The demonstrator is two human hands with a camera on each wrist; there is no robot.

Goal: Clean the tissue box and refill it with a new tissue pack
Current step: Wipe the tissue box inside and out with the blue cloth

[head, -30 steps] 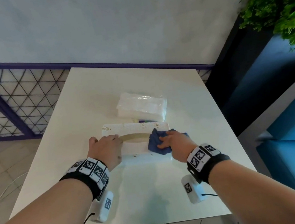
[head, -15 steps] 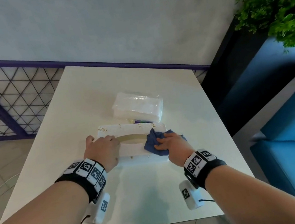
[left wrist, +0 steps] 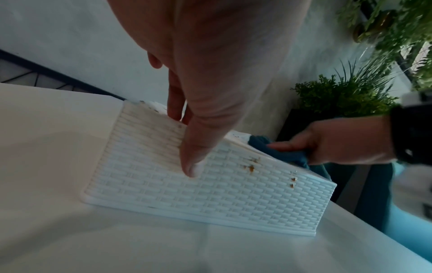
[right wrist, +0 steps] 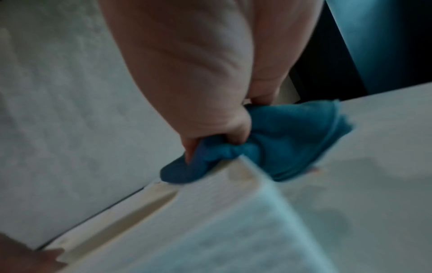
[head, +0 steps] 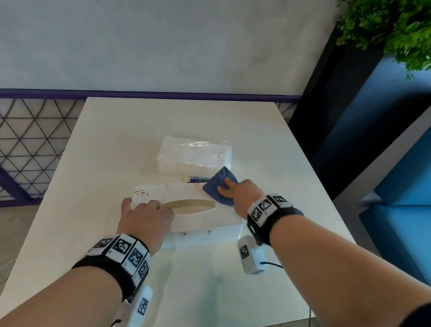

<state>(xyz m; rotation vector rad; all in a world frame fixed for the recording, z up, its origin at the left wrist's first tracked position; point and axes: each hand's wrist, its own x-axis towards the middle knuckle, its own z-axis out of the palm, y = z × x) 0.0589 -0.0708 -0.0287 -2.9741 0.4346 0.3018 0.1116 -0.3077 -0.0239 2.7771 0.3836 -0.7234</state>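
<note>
A white woven-pattern tissue box (head: 216, 217) lies on the white table (head: 199, 290), its oval slot facing up. Brown stains (left wrist: 251, 167) dot its front side and far left corner. My left hand (head: 144, 217) grips the box's left end: the thumb (left wrist: 194, 162) presses the front side and the fingers reach over the top. My right hand (head: 236, 192) holds a bunched blue cloth (head: 220, 184) against the box's far right corner, with the forefinger stretched out over it. A new tissue pack (head: 193, 152) in clear wrap lies just behind the box.
A small purple and green item (head: 197, 178) peeks out between pack and box. A black planter with a green plant (head: 402, 6) and blue seats (head: 420, 190) stand to the right. A purple lattice railing (head: 0, 154) runs along the left.
My right hand has slid the cloth away from me, from the near right of the box top to its far right corner. My left hand has kept its hold.
</note>
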